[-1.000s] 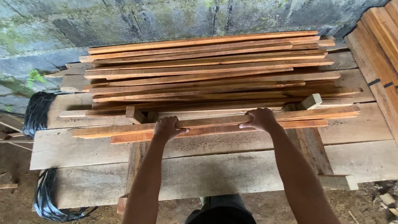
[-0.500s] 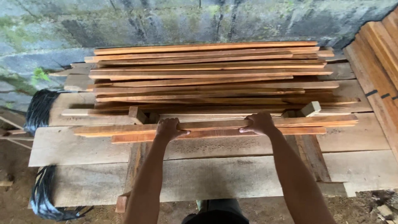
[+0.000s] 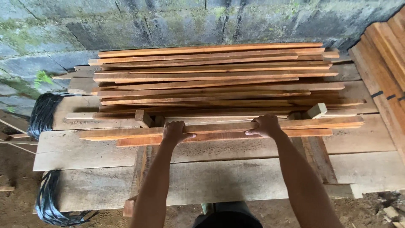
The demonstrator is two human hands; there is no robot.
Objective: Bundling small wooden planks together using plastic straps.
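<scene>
Reddish-orange wooden slats (image 3: 219,80) with fine darker grain lie on a bench (image 3: 84,152) of pale, greyish-tan boards with faint streaks. The wall (image 3: 126,21) behind is mottled grey, patched with green moss. Glossy black coiled tubing (image 3: 44,112) sits beside brown dirt ground (image 3: 17,207).

Rough-sawn matt wooden slats (image 3: 219,126), seemingly.

mossy block wall (image 3: 126,21), black hose coils (image 3: 44,114) (left), dirt floor (image 3: 17,202).
</scene>
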